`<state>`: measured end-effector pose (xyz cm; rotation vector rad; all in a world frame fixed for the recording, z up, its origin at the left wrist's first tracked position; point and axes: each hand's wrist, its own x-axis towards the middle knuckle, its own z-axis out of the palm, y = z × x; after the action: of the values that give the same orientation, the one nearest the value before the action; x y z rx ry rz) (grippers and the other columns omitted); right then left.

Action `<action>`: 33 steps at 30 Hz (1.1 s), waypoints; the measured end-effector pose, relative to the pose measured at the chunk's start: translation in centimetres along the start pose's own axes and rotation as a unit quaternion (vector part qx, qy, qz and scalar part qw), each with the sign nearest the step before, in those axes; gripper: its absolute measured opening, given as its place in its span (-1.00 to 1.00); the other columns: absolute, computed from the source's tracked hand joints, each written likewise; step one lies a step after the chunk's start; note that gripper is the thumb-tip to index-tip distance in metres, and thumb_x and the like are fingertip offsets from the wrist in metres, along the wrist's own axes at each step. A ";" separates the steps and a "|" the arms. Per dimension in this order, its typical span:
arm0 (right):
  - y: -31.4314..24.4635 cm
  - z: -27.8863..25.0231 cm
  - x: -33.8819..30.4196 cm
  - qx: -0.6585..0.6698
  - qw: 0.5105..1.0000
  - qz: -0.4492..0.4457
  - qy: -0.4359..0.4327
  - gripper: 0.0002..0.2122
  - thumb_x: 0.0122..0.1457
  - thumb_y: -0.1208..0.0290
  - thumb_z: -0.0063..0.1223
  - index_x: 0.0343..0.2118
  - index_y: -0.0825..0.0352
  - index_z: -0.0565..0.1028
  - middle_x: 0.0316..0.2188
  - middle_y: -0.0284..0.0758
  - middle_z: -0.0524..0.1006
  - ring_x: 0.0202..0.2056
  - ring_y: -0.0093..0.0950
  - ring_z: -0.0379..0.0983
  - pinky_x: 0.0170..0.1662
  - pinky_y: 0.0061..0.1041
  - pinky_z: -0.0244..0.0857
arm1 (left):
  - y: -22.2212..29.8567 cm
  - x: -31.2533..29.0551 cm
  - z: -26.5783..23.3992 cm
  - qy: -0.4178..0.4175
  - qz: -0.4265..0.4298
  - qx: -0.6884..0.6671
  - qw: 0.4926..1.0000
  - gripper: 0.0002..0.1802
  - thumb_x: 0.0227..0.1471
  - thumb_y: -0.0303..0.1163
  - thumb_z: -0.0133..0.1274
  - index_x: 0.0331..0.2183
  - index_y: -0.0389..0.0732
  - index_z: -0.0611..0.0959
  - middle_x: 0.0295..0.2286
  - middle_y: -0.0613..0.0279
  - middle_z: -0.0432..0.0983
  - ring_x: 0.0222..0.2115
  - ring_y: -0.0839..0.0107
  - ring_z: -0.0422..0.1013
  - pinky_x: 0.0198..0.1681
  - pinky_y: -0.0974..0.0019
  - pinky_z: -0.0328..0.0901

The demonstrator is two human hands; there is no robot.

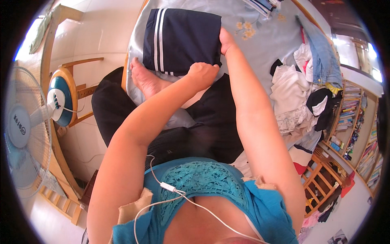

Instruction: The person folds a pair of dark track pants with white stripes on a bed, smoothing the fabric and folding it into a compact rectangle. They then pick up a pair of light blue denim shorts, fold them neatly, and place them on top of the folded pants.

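Observation:
A navy blue garment (187, 38) with white stripes along its left side lies folded into a rough rectangle on the bed (260, 53), in front of my crossed legs. Its exact kind does not show. My left hand (203, 76) is closed on the near right corner of the cloth, knuckles up. At the right edge, my right hand (226, 42) grips the fold, its fingers mostly hidden by the fabric. My bare foot (147, 79) rests beside the garment's near left corner.
A heap of white and dark clothes (290, 97) lies to the right, with blue jeans (323, 53) beyond. More folded clothes (260, 6) sit at the far edge. A standing fan (24, 126) and a round-seated chair (63, 97) stand left; bookshelves (345, 114) stand right.

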<state>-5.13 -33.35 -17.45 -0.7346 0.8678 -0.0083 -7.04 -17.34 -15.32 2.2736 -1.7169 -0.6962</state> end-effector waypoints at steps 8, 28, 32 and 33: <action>-0.7 -0.7 3.7 -0.113 0.993 -0.011 -0.028 -0.73 0.14 0.39 -0.14 -0.15 0.40 0.44 -0.20 -0.22 0.50 -0.21 -0.40 0.46 -0.08 -0.37 0.35 | 0.0 0.9 0.0 -0.020 0.031 0.021 0.999 -0.86 -0.14 -0.47 -0.05 -0.41 -0.24 0.50 -0.53 0.03 0.53 -0.46 0.11 0.50 -0.49 0.17 0.37; -2.8 1.0 3.3 -0.186 0.960 -0.164 0.132 -0.54 0.05 0.32 0.10 -0.02 0.45 0.32 -0.10 -0.16 0.42 -0.07 -0.39 0.34 -0.02 -0.42 0.21 | 1.3 3.0 1.4 0.098 0.033 0.011 0.995 -0.79 -0.14 -0.47 -0.07 -0.33 -0.18 0.49 -0.50 0.12 0.43 -0.48 0.20 0.46 -0.46 0.20 0.36; -0.2 -1.8 5.8 -0.094 0.967 -0.203 0.122 -0.51 0.07 0.35 0.07 0.04 0.47 0.25 -0.04 -0.15 0.38 -0.02 -0.37 0.29 0.04 -0.41 0.16 | 0.1 1.4 0.4 0.149 0.027 -0.087 0.985 -0.78 -0.12 -0.46 -0.09 -0.31 -0.18 0.46 -0.42 0.13 0.41 -0.36 0.16 0.40 -0.33 0.17 0.33; 0.0 -2.3 6.3 -0.102 0.961 -0.214 0.143 -0.51 0.08 0.36 0.07 0.04 0.46 0.25 -0.04 -0.15 0.38 -0.03 -0.37 0.30 0.04 -0.41 0.15 | -1.0 0.5 -0.1 0.180 0.017 -0.137 0.974 -0.73 -0.15 -0.47 -0.05 -0.28 -0.19 0.43 -0.36 0.12 0.39 -0.28 0.12 0.34 -0.24 0.15 0.29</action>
<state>-2.56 -36.51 -22.75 -1.1240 0.9766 -0.4251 -6.04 -17.56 -15.75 2.0258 -1.3937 -0.4451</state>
